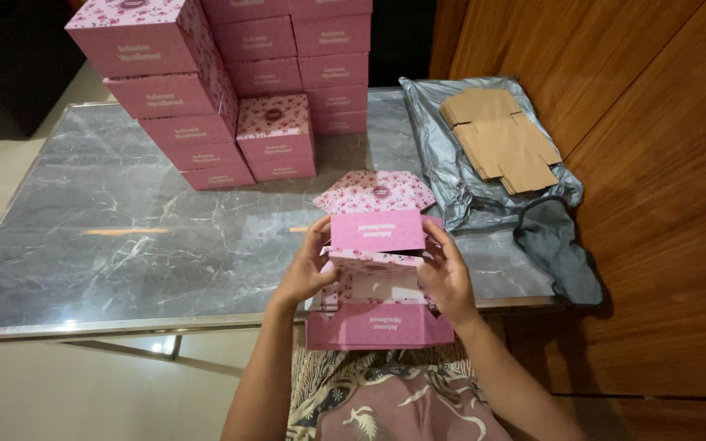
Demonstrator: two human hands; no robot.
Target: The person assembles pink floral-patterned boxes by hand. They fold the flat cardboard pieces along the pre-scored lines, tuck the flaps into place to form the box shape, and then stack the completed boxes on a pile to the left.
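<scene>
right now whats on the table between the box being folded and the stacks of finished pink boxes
In the head view, only bare grey marble table lies between the half-folded pink box and the stacked pink boxes.

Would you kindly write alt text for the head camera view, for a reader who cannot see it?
Two bare hands, left hand and right hand, fold a pink floral cardboard box at the near edge of a grey marble table. Stacks of finished pink boxes stand at the far side, and flat brown cardboard blanks lie on a silver plastic bag.

Two bare forearms with no sleeves, left hand (308, 273) and right hand (449, 278) without rings or watch, mauve batik-patterned garment (386, 404) across the near lap
</scene>
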